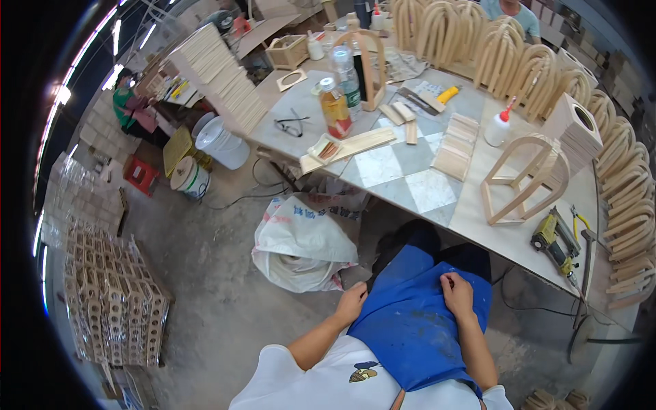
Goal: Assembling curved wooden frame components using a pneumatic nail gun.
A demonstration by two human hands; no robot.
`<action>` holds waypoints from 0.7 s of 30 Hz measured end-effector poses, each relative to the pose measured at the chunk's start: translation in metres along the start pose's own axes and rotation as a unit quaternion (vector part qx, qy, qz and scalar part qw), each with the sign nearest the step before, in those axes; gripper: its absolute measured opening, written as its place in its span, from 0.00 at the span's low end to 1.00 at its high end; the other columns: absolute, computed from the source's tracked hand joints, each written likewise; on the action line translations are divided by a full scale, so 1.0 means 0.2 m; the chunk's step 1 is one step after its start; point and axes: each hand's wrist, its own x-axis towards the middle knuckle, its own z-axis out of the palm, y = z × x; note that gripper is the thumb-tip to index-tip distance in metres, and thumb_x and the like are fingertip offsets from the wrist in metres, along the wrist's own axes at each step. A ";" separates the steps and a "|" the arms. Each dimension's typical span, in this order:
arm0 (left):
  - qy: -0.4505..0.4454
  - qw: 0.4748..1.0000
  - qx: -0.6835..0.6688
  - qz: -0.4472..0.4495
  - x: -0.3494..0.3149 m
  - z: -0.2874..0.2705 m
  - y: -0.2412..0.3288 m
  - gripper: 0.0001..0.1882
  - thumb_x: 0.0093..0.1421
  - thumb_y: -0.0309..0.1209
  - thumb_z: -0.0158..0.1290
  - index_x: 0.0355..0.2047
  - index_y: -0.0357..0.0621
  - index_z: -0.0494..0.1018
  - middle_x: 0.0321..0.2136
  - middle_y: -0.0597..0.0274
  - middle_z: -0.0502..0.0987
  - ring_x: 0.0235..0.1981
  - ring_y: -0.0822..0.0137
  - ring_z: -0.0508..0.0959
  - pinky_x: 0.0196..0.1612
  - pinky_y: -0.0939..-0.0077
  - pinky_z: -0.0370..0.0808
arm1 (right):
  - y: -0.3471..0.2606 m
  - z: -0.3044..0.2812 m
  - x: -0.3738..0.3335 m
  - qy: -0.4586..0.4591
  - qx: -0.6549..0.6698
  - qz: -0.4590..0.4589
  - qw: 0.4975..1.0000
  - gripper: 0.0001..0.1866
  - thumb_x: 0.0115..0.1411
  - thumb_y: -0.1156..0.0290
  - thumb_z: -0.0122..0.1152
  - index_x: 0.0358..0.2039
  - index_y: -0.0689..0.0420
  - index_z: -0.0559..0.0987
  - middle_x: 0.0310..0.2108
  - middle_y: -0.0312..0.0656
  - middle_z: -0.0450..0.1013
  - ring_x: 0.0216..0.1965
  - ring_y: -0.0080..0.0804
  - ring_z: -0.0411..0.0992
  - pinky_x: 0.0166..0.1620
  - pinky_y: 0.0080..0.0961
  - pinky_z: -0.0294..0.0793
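Note:
My left hand (352,305) rests by my left thigh at the edge of the blue apron (403,324), its fingers curled in and nothing seen in them. Loosely closed and empty, my right hand (458,294) lies on the apron over my right thigh. Both hands are below the table's front edge. On the tabletop before me stands an arched wooden frame (525,181) with a square base. A yellow-green nail gun (550,239) lies to its right, and a stack of thin wooden slats (455,147) to its left.
A white sack (304,242) stands on the floor at my left. The table (369,167) also holds a glue bottle (498,128), drink bottles (335,108), glasses (292,124) and a wooden box (572,126). Bent wooden arches (502,58) line its far and right sides. A co-worker (133,109) is at far left.

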 end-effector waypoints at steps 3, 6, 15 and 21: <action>-0.029 0.994 0.106 0.011 -0.06 0.02 -0.13 0.16 0.68 0.36 0.47 0.39 0.32 0.76 0.32 0.45 0.81 0.32 0.42 0.79 0.38 0.57 0.75 | -0.02 0.01 0.02 0.009 0.026 0.035 0.999 0.11 0.65 0.67 0.64 0.40 0.63 0.82 0.33 0.44 0.81 0.31 0.43 0.77 0.38 0.35 0.77; -0.093 0.982 0.164 -0.011 0.00 -0.02 -0.17 0.18 0.68 0.37 0.46 0.38 0.31 0.77 0.33 0.41 0.82 0.33 0.40 0.80 0.38 0.55 0.76 | 0.00 -0.01 0.03 0.032 0.008 0.025 0.999 0.12 0.65 0.66 0.64 0.40 0.63 0.82 0.37 0.46 0.81 0.35 0.45 0.78 0.42 0.36 0.76; -0.281 0.918 0.253 -0.120 0.17 -0.15 -0.01 0.20 0.65 0.38 0.48 0.34 0.32 0.81 0.35 0.35 0.83 0.34 0.38 0.83 0.39 0.51 0.78 | 0.18 -0.16 -0.08 0.160 -0.226 -0.024 0.961 0.23 0.68 0.59 0.61 0.56 0.64 0.77 0.53 0.57 0.76 0.51 0.56 0.74 0.59 0.41 0.71; -0.357 0.867 0.344 -0.042 0.47 -0.27 0.30 0.19 0.66 0.38 0.49 0.36 0.33 0.82 0.36 0.37 0.84 0.35 0.38 0.83 0.40 0.50 0.77 | 0.37 -0.15 -0.13 0.072 -0.064 0.196 0.976 0.34 0.70 0.51 0.56 0.65 0.64 0.69 0.58 0.63 0.72 0.56 0.63 0.73 0.62 0.43 0.70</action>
